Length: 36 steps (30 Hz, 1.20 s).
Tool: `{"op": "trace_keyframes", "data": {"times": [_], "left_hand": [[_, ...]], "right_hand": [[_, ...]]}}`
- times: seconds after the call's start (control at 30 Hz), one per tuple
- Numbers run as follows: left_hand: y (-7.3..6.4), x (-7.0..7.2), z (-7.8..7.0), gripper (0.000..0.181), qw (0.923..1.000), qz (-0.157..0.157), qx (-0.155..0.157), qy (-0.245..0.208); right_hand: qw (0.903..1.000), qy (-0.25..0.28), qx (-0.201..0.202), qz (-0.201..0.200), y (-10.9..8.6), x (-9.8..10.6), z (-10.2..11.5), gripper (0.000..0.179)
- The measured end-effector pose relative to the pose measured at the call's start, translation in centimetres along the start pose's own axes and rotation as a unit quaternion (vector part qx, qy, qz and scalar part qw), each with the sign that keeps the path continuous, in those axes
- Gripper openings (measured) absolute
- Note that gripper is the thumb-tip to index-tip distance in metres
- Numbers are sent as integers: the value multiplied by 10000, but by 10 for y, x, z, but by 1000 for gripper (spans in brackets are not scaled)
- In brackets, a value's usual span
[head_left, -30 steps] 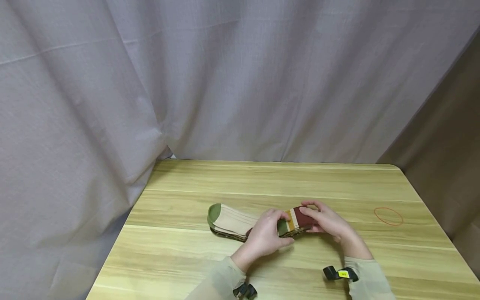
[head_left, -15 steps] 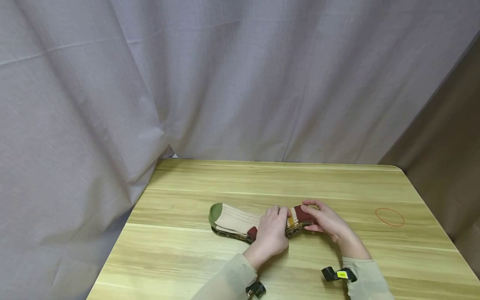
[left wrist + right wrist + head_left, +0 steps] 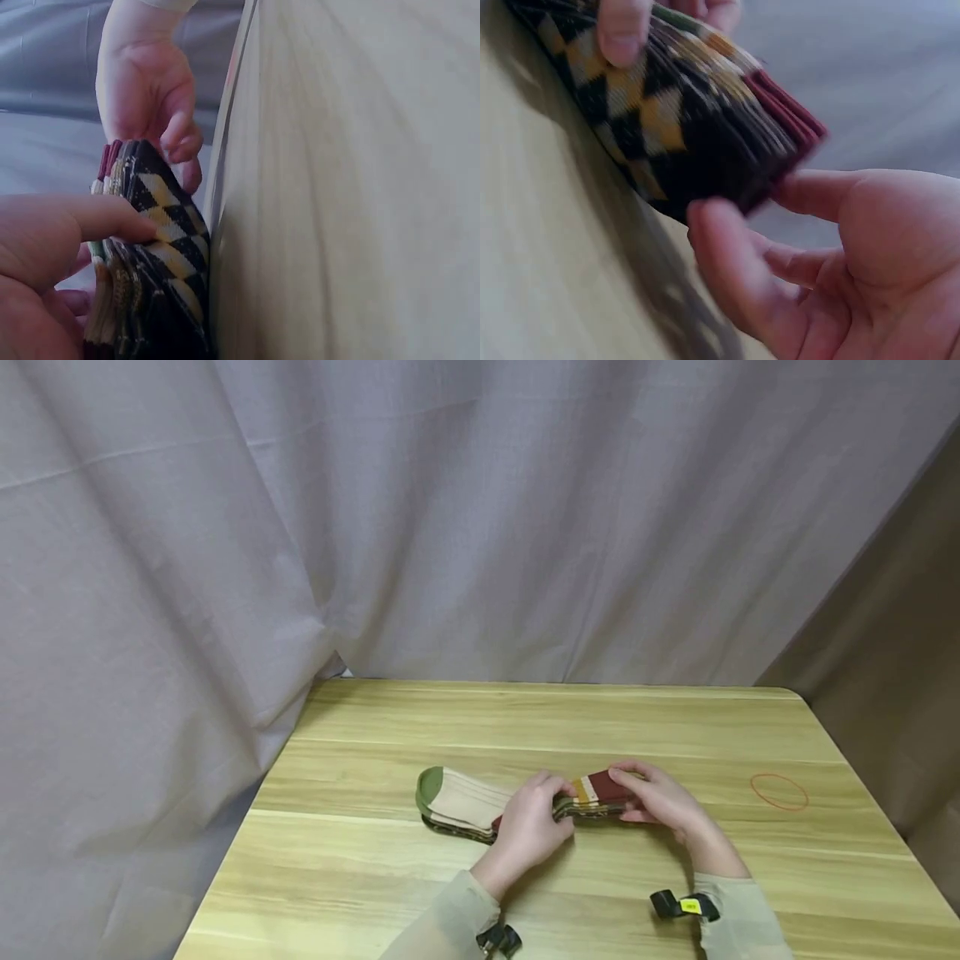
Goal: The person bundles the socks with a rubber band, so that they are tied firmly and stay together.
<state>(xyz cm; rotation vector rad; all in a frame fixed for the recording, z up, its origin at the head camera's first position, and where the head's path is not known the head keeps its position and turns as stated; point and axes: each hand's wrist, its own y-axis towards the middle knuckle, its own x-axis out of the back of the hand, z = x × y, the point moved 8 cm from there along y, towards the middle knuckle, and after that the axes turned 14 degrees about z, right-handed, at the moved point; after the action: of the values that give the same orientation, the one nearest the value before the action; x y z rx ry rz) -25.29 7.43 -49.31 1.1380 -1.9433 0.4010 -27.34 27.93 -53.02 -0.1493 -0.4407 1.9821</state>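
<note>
A stack of several socks (image 3: 468,799) lies lengthwise on the table. On top is a cream sock with a green toe and a maroon cuff (image 3: 606,786); a black, yellow and grey checkered sock (image 3: 649,112) forms the bottom. My left hand (image 3: 529,820) grips the stack around its middle, hiding part of it. In the left wrist view its thumb (image 3: 124,220) presses on the checkered sock, with the other fingers on the opposite side. At the cuff end, my right hand (image 3: 663,802) pinches the layered edges, one finger against the dark corner and another behind the maroon cuffs.
The wood-grain table (image 3: 360,893) extends around the socks. A thin red oval mark (image 3: 780,792) lies on its right side. Grey curtains (image 3: 480,527) hang behind and to the left, and a brown curtain (image 3: 885,635) to the right.
My left hand slid right along the stack, closed around it, then shifted slightly back left. My right hand moved a little right at the cuffs. The stack's toe end stayed put.
</note>
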Motion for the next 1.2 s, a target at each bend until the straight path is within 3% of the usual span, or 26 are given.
{"op": "trace_keyframes", "data": {"times": [0.2,0.33,0.4,0.5,0.57,0.67,0.83,1.2], "left_hand": [[2,1,12,35,9969,95,296,-719],[2,4,16,31,9952,26,375,-899],[2,5,16,31,9949,3,366,-945],[3,4,16,31,9950,-21,312,-945],[3,4,15,32,9952,-36,281,-937],[2,3,14,32,9954,-25,283,-913],[2,4,14,32,9958,-15,308,-862],[2,3,15,31,9959,36,387,-813]], "right_hand": [[9983,-450,150,-349,-22,37,4,64],[9875,-1346,171,-805,-44,69,7,62],[9746,-1923,129,-1140,-57,87,5,59],[9452,-2763,-22,-1738,-80,113,-4,54],[9265,-3081,-87,-2159,-94,129,-12,50],[9085,-3247,-241,-2618,-110,148,-25,47],[9021,-3155,-599,-2882,-119,162,-41,51],[8955,-3410,-815,-2742,-117,167,-47,46]]}}
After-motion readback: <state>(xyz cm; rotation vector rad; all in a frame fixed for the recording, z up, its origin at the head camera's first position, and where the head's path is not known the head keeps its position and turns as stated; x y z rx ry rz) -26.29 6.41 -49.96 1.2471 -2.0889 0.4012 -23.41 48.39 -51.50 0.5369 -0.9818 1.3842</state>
